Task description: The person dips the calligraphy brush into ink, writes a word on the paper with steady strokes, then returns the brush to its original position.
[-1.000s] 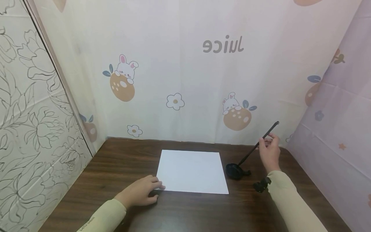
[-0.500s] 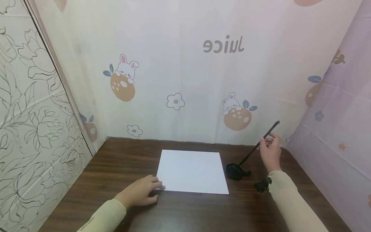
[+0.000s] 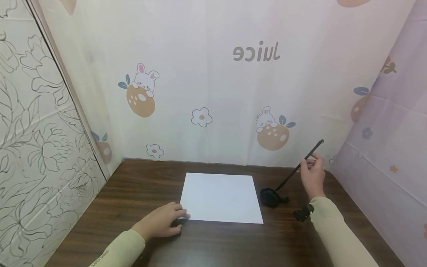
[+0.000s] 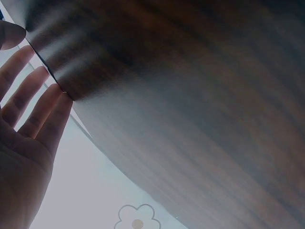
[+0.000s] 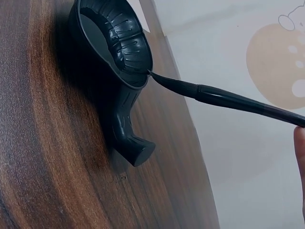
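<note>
A black writing brush (image 5: 224,99) slants down to the left from my right hand (image 3: 312,178), which pinches its shaft between thumb and fingers. Its dark pointed tip touches or nearly touches the rim of a black, pumpkin-shaped ink dish (image 3: 269,197) with a stubby stem. In the right wrist view dark liquid lies in the dish (image 5: 95,38), and only one fingertip of that hand shows. My left hand (image 3: 163,220) lies palm down with loosely extended fingers on the near left corner of a white sheet of paper (image 3: 220,198). Its fingers (image 4: 52,119) also show in the left wrist view.
All this is on a dark wooden table (image 3: 140,185). A white curtain (image 3: 207,81) printed with rabbits and fruit hangs along the table's far edge. Printed cloth walls (image 3: 383,148) rise at both sides. A black wrist camera (image 3: 303,213) sits on the right sleeve.
My right hand has shifted slightly to the right with the brush, whose upper end has moved the same way. The left hand, paper and ink dish have stayed in place.
</note>
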Demonstrator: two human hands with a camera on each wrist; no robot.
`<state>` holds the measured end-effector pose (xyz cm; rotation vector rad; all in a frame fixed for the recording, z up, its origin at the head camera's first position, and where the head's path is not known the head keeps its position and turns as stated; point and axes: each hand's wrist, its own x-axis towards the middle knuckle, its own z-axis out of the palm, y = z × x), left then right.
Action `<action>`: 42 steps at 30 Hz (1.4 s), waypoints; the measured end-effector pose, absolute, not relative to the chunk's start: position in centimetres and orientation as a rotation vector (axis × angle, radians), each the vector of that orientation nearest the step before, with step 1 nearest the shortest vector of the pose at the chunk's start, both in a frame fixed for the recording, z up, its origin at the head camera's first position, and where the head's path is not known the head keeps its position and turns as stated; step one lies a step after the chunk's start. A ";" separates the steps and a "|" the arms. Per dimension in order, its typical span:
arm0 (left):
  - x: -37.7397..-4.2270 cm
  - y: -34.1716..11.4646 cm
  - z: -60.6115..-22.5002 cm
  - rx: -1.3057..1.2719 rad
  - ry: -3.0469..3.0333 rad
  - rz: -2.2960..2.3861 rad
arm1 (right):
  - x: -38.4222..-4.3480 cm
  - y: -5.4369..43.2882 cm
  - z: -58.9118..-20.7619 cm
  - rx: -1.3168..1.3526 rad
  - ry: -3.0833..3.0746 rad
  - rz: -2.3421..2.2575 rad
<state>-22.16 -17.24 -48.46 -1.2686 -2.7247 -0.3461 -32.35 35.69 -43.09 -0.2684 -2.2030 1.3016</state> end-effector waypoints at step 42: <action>-22.2 -17.4 -48.6 -1.270 -2.729 -0.344 | -31.9 31.3 -38.7 0.055 -2.116 1.237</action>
